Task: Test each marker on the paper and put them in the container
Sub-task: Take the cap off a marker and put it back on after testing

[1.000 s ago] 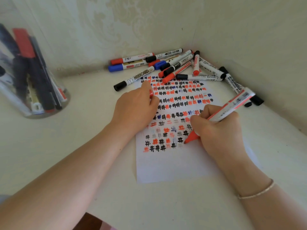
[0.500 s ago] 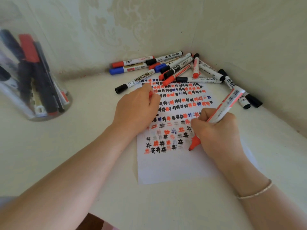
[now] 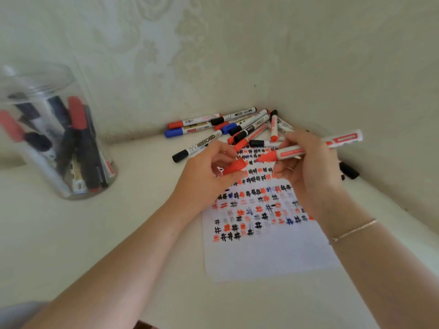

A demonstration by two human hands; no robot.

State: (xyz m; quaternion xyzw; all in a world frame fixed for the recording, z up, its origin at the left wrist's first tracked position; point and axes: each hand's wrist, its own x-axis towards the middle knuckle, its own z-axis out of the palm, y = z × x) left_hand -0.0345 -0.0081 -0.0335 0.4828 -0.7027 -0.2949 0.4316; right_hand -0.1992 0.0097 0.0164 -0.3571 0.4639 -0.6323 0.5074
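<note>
Above the paper (image 3: 268, 255), right hand (image 3: 308, 167) gripping marker (image 3: 308, 149) (left hand (image 3: 209, 176): cap (image 3: 235, 167)).

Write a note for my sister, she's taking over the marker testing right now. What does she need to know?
Right hand holds the uncapped red marker above the paper.
Left hand holds its red cap, just short of the tip.
Done: paper carries many rows of test marks; several markers stand in the clear container.
Left: cap this one, drop it in, then test the pile in the corner.

The jar (image 3: 54, 143) is smeared with blur – right-hand fingers (image 3: 306, 141) hide part of the marker barrel (image 3: 308, 148).
</note>
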